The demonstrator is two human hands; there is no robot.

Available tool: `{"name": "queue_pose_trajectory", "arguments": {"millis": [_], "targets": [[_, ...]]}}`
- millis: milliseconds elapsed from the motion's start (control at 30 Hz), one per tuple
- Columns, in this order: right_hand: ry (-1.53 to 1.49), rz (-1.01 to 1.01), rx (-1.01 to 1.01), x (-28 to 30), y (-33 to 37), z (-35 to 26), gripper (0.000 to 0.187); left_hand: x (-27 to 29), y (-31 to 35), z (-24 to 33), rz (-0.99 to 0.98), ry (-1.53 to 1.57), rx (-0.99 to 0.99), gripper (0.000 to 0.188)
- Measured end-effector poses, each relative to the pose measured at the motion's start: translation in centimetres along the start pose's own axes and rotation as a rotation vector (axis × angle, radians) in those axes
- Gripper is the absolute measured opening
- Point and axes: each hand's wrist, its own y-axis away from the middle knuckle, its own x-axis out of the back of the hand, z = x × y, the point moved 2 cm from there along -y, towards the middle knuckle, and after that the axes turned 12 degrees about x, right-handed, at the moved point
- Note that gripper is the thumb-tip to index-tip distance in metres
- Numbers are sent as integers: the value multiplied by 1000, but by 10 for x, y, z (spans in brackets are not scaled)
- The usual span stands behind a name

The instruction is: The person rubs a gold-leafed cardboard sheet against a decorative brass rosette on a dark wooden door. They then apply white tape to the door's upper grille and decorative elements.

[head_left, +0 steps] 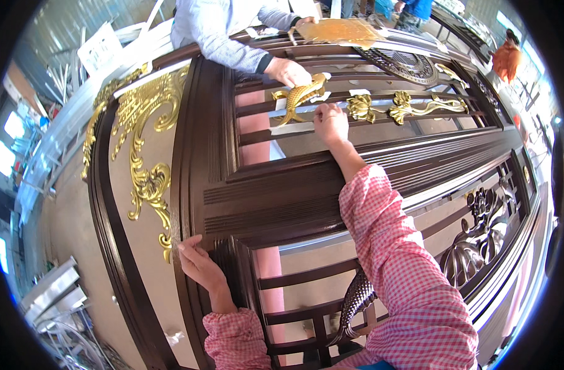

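Observation:
My right hand [331, 126] reaches across a dark brown ornamental door panel [269, 203], its fingers bent and pressed together at the barred upper opening. What is between them, if anything, is too small to make out. Just left of it lies a gold fish ornament [296, 98], with bits of whitish film or tape around it. A co-worker's hand [288, 72] rests on the fish from the far side. Gold flower ornaments [400, 110] lie to the right of my fingers. My left hand [199, 265] leans on the panel's left upright, fingers loosely apart and holding nothing.
Gold scrollwork [151, 179] covers the brown strip at left. The co-worker's other hand holds an amber sheet [340, 31]. A dark fish ornament [358, 302] and dark lotus carving [470, 246] sit in the near opening. Metal offcuts [54, 296] lie at lower left. Other people stand far back.

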Motion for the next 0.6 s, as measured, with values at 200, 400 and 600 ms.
{"name": "queue_pose_trajectory", "arguments": {"millis": [200, 400, 600], "targets": [[35, 53, 49, 4, 1, -14, 8, 1, -3, -5, 5, -20, 5, 50], [66, -1, 64, 8, 1, -19, 13, 4, -5, -8, 6, -20, 22, 51], [63, -97, 65, 14, 0, -31, 18, 7, -5, -7, 15, -58, -36, 52]]}}
